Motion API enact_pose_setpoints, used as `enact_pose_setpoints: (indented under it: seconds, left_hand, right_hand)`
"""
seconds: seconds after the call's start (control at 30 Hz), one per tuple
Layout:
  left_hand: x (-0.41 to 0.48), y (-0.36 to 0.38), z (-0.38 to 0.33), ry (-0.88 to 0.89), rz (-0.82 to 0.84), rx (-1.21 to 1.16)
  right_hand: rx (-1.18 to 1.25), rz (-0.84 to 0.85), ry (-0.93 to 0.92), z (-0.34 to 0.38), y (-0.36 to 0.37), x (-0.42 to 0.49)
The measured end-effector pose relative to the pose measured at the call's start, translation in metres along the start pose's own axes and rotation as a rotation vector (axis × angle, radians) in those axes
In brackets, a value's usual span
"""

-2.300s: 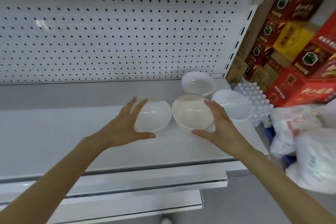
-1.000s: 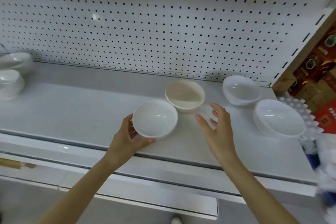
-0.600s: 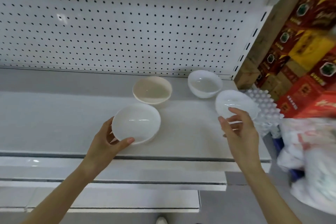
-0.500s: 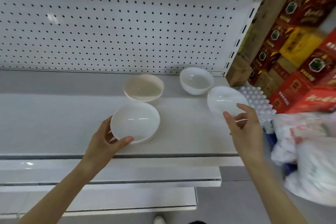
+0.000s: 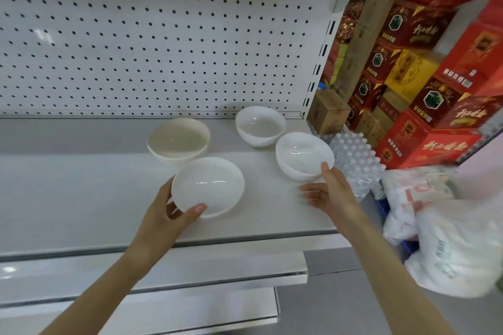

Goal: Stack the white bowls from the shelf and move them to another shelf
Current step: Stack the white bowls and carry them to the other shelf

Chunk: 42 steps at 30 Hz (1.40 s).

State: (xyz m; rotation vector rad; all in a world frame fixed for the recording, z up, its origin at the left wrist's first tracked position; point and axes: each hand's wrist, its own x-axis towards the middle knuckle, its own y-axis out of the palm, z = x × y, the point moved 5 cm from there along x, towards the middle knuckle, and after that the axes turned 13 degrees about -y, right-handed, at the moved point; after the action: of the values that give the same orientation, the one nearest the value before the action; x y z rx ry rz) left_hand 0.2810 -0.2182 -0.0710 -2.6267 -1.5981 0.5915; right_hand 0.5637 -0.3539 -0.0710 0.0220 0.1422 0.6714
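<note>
Several bowls are on the white shelf (image 5: 81, 187). My left hand (image 5: 163, 217) grips a white bowl (image 5: 209, 185) by its near rim, thumb on the rim and fingers underneath. Behind it stands a cream bowl (image 5: 178, 141). A second white bowl (image 5: 260, 126) sits at the back by the pegboard. A third white bowl (image 5: 302, 155) sits near the shelf's right end. My right hand (image 5: 333, 196) reaches it with a fingertip on its near rim, while the thumb is spread out below, apart from the bowl.
A white pegboard (image 5: 136, 35) backs the shelf. Past the shelf's right end are a shrink-wrapped pack of bottles (image 5: 353, 158), stacked red and yellow boxes (image 5: 435, 106) and white plastic bags (image 5: 457, 247). A lower shelf edge (image 5: 163, 272) juts out toward me.
My left hand took hold of the near white bowl and drew it toward me. My right hand left the cream bowl and moved right to the white bowl at the shelf's end.
</note>
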Motion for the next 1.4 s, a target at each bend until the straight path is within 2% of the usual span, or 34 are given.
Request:
enact_pose_setpoints:
  seconds: [0.27,0.43,0.6,0.77,1.0,1.23,1.4]
  left_hand:
    - [-0.003,-0.001,-0.007,-0.009,-0.041,0.008]
    - [-0.006,-0.017,-0.018,0.054,-0.192,0.088]
    - [-0.020,-0.013,-0.046,0.200,-0.166,0.028]
    - [-0.021,0.001,-0.071,0.205,-0.080,-0.092]
    - [-0.019,0.010,-0.064,0.180,0.014,-0.141]
    - [-0.015,0.001,-0.041,0.167,-0.136,-0.120]
    - [-0.011,0.003,-0.031,0.162,-0.166,-0.085]
  right_hand:
    - [0.048,0.024,-0.055,-0.002,0.002,0.007]
    - [0.004,0.030,-0.103,0.008,-0.003,0.001]
    - [0.089,0.179,-0.151,0.036,0.012,-0.022]
    - [0.131,0.392,-0.087,0.052,0.048,-0.049]
    - [0.021,0.590,-0.016,0.040,0.101,-0.064]
    - [-0.170,0.634,-0.074,0.027,0.121,-0.062]
    - [-0.245,0.652,-0.117,0.025,0.123,-0.056]
